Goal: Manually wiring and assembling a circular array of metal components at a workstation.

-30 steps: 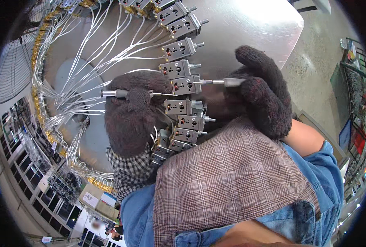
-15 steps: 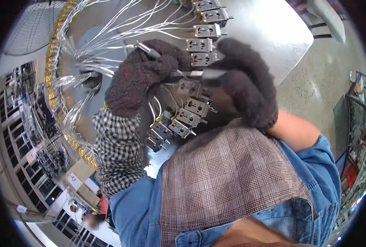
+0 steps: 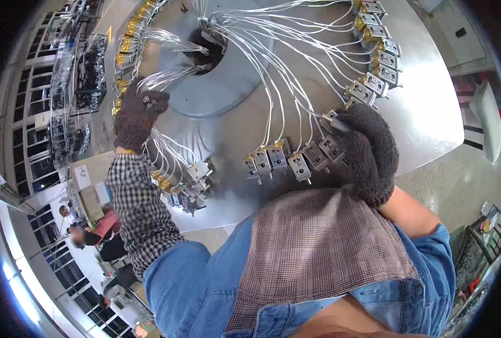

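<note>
Left hand [image 3: 140,115] curls shut at the table's edge, right hand [image 3: 371,155] at the boxes

Yellow-sided units [image 3: 123,59] line the far left, just beside the gloved left hand, which clenches a round-ended tool [image 3: 146,99], mostly hidden. Below it, a cluster of metal boxes [image 3: 197,172] sits on the silvery table [image 3: 431,127]. White wires [image 3: 219,27] fan from the grey disc [image 3: 233,93] to a middle row of boxes [image 3: 277,156]. Beside that row's right end, the gloved right hand grasps a silvery tool [image 3: 330,116]. More boxes [image 3: 387,60] curve along the upper right.
</note>
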A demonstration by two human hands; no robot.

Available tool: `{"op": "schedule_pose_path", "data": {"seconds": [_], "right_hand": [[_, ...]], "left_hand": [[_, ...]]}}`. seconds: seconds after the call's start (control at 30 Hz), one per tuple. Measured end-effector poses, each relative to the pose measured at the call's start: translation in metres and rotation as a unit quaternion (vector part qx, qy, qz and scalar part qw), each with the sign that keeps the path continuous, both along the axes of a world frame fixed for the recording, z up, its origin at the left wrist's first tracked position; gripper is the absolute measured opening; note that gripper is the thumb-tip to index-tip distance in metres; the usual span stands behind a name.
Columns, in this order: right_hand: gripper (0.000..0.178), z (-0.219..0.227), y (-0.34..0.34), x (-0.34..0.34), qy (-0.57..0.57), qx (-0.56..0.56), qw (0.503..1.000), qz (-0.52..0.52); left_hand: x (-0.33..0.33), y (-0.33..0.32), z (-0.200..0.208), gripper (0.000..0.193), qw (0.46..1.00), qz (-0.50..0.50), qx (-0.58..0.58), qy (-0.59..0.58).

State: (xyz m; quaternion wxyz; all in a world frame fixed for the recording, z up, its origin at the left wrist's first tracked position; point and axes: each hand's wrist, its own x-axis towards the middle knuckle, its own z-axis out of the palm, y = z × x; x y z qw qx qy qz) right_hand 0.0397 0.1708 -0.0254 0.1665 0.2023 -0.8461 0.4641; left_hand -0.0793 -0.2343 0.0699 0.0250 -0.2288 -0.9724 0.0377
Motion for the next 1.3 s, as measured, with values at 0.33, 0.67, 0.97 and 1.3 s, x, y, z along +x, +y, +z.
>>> {"op": "schedule_pose_path", "data": {"seconds": [0.33, 0.67, 0.97, 1.3], "right_hand": [[0.034, 0.027, 0.005, -0.018, 0.106, 0.055, 0.992, -0.036], [0.024, 0.039, 0.054, -0.093, -0.207, -0.320, 0.924, -0.033], [0.034, 0.020, 0.068, -0.145, -0.219, -0.385, 0.896, 0.036], [0.031, 0.024, 0.078, -0.148, -0.244, -0.529, 0.813, 0.010]], "left_hand": [[-0.011, 0.039, 0.008, 0.023, 0.972, 0.163, 0.148, -0.080], [-0.028, 0.106, 0.010, 0.025, 0.992, 0.062, 0.069, -0.090], [-0.012, 0.110, 0.008, 0.034, 0.990, 0.001, 0.099, -0.100], [-0.004, 0.117, -0.003, 0.025, 0.900, 0.216, 0.376, -0.049]]}}
